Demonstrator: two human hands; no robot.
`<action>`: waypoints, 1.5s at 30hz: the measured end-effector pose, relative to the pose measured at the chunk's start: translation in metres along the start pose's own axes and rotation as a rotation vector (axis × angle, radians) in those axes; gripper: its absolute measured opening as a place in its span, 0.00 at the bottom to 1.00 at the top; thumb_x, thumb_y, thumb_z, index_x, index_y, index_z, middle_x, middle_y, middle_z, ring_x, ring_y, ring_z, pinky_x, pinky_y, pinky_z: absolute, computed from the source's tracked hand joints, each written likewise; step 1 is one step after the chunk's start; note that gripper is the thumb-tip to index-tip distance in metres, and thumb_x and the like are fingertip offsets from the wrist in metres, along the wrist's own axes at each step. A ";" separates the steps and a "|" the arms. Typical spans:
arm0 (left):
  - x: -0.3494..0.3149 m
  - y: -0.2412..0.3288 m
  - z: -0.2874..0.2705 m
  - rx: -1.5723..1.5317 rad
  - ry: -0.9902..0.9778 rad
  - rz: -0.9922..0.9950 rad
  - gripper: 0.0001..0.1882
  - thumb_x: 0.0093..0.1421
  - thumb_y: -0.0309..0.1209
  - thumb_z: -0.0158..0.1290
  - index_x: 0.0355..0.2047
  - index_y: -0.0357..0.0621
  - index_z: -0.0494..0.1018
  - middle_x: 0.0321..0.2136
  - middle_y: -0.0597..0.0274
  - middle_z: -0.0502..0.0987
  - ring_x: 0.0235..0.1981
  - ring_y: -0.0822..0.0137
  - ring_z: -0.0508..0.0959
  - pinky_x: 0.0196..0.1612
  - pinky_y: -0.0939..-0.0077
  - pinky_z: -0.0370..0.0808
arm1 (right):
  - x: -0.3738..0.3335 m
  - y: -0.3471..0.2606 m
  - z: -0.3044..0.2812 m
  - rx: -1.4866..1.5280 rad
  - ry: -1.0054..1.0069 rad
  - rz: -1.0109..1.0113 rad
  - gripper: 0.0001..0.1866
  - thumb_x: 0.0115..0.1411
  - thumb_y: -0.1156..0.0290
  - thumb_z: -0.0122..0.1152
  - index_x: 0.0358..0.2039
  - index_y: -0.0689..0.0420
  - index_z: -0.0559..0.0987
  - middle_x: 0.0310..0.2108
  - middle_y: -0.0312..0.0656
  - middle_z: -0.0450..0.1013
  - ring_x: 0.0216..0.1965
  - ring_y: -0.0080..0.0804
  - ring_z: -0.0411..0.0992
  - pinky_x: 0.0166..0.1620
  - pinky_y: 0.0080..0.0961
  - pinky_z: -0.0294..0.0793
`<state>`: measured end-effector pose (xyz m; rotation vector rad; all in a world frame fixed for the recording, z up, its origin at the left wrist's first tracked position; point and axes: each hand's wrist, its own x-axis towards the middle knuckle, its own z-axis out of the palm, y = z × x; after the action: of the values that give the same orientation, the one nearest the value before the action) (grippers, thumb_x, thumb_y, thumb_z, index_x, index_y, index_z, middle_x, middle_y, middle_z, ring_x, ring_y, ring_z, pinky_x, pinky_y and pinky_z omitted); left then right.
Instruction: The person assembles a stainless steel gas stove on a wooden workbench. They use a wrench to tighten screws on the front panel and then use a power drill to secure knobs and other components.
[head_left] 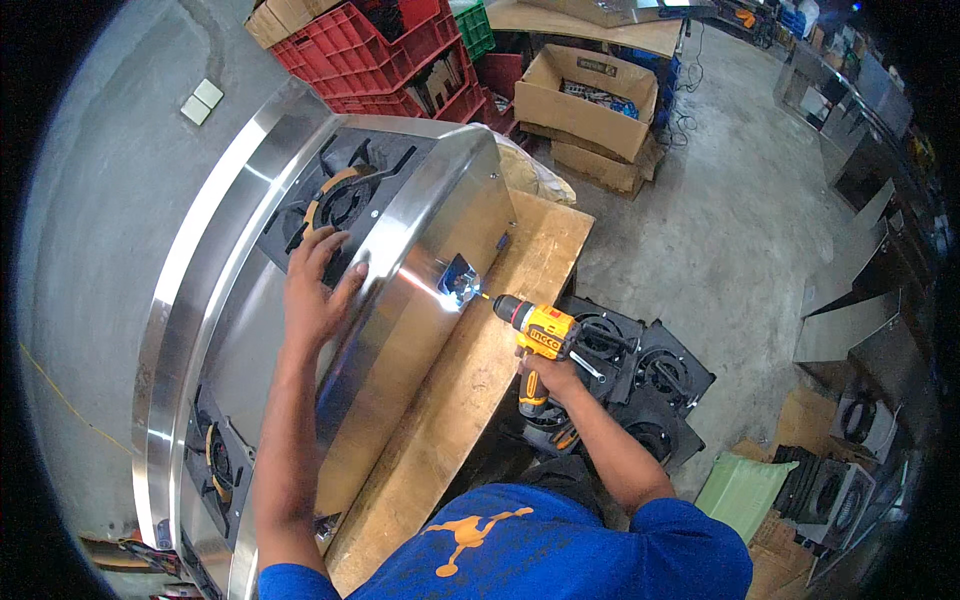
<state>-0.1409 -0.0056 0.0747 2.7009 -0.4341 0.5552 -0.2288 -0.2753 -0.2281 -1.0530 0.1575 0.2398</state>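
Note:
A stainless steel gas stove [395, 235] rests at an angle on a wooden bench [540, 225]. My right hand [550, 374] is wrapped round the grip of a yellow-and-black cordless drill [545, 330]. Its thin bit points left at a shiny metal fitting [460, 284] on the stove's front panel, where bright light reflects; whether the tip touches cannot be made out. My left hand [318, 288] has its fingers spread over the stove's top edge, beside a round burner with a brass-coloured ring [345, 200]. Another similar burner [218, 460] sits at the near end of the stove.
Black burner plates [665, 375] are stacked right of the bench. Red crates [370, 60] and an open cardboard box [590, 100] stand beyond the stove. Sheet-metal pieces [850, 330] line the far right, above a light green panel [743, 497].

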 end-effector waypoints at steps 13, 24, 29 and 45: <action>0.014 -0.026 0.034 0.088 -0.118 0.022 0.26 0.62 0.46 0.54 0.56 0.45 0.73 0.59 0.49 0.71 0.62 0.43 0.66 0.65 0.52 0.62 | 0.030 0.016 -0.023 -0.378 -0.071 -0.072 0.20 0.53 0.77 0.64 0.48 0.56 0.78 0.42 0.37 0.78 0.47 0.28 0.76 0.50 0.29 0.76; 0.004 -0.028 0.024 0.084 -0.110 0.024 0.26 0.62 0.47 0.54 0.54 0.45 0.75 0.58 0.48 0.72 0.61 0.41 0.67 0.64 0.52 0.63 | 0.029 0.016 -0.026 -0.554 -0.022 -0.255 0.18 0.49 0.77 0.64 0.44 0.57 0.78 0.37 0.36 0.77 0.42 0.31 0.77 0.46 0.31 0.76; -0.007 -0.022 0.011 0.087 -0.098 -0.049 0.28 0.60 0.50 0.54 0.54 0.44 0.75 0.59 0.48 0.72 0.62 0.43 0.66 0.65 0.53 0.62 | 0.027 0.017 -0.032 -0.385 -0.126 -0.263 0.20 0.51 0.73 0.64 0.47 0.56 0.78 0.41 0.36 0.78 0.44 0.29 0.77 0.49 0.31 0.76; -0.478 -0.027 0.016 -0.174 0.147 -0.753 0.16 0.60 0.39 0.55 0.46 0.50 0.80 0.38 0.54 0.82 0.42 0.52 0.80 0.48 0.58 0.76 | -0.135 0.081 0.030 -1.299 -0.585 -0.604 0.33 0.46 0.68 0.72 0.55 0.59 0.75 0.44 0.50 0.77 0.44 0.49 0.77 0.48 0.40 0.76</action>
<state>-0.5447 0.1189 -0.1502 2.3799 0.5354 0.4510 -0.3805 -0.2274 -0.2484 -2.1819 -0.9642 0.0634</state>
